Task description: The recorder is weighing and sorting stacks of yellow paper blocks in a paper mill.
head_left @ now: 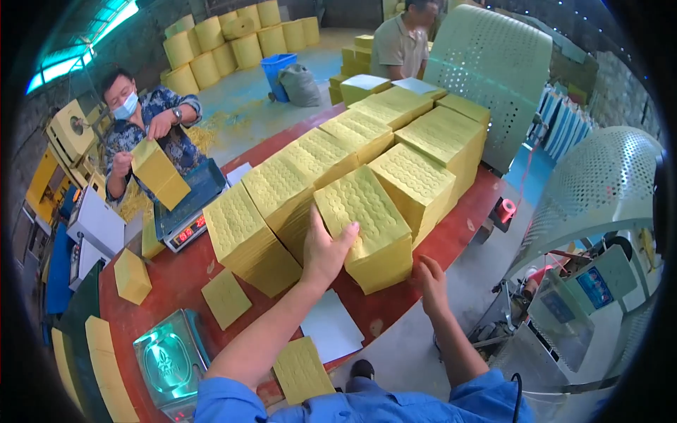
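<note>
A squared stack of yellow embossed paper sheets point(367, 218) stands at the near end of the red table point(166, 278). My left hand point(328, 243) grips its left side, with the thumb over the top edge and the other fingers along the face. Beside the stack's lower right corner is my right hand point(430, 282), fingers loosely bent and apart; whether the fingertips touch the paper I cannot tell. A white sheet point(333, 326) lies in front of the stack. Loose yellow sheets point(226, 297) lie to the left of my left forearm, and another yellow sheet point(302, 370) is close to my body.
Rows of yellow paper stacks point(282, 187) fill the table beyond. A metal-topped scale point(169, 359) sits near left. Across the table, a masked person point(151, 120) holds a paper block over another scale point(187, 204). Perforated machine guards point(589, 187) stand right; another person point(400, 46) is behind.
</note>
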Demonstrator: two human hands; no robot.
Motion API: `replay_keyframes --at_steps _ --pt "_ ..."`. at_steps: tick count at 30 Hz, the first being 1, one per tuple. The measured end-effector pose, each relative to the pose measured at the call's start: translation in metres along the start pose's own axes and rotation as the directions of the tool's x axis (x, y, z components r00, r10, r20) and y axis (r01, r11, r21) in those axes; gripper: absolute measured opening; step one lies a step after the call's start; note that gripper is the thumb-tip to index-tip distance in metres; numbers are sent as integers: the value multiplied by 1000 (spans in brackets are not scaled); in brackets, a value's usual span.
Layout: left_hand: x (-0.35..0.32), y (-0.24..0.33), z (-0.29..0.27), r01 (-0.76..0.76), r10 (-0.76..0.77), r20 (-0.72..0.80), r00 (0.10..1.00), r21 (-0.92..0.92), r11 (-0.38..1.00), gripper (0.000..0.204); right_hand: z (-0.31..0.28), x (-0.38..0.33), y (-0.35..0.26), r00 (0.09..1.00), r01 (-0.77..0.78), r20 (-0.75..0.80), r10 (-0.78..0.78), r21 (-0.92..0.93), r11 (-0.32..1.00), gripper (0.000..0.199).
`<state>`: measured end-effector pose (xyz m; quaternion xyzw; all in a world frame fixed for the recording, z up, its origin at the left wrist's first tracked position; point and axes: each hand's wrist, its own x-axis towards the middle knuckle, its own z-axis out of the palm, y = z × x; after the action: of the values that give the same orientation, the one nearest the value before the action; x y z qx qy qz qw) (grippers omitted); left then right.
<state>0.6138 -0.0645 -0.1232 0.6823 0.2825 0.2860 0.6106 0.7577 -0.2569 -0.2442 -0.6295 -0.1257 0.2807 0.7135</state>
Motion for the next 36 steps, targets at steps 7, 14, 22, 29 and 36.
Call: replay_keyframes --at_steps 7,14,22,29,36 --pt "-10 41 -2 -683 710 365 602 697 221 75 3 -25 13 875 483 209 -436 -407 775 60" --pt "-9 18 34 -682 651 406 642 689 243 67 -2 28 0 921 387 280 -270 -594 705 51" --pt "36 36 38 -563 619 265 740 747 354 48 8 26 -1 900 433 204 -385 -518 738 40" --pt "19 18 72 -593 611 285 738 707 386 68 27 -34 19 791 596 461 -402 -433 676 9" --pt "11 13 55 -526 539 265 800 742 416 72 41 -24 40 810 550 455 -370 -371 748 9"
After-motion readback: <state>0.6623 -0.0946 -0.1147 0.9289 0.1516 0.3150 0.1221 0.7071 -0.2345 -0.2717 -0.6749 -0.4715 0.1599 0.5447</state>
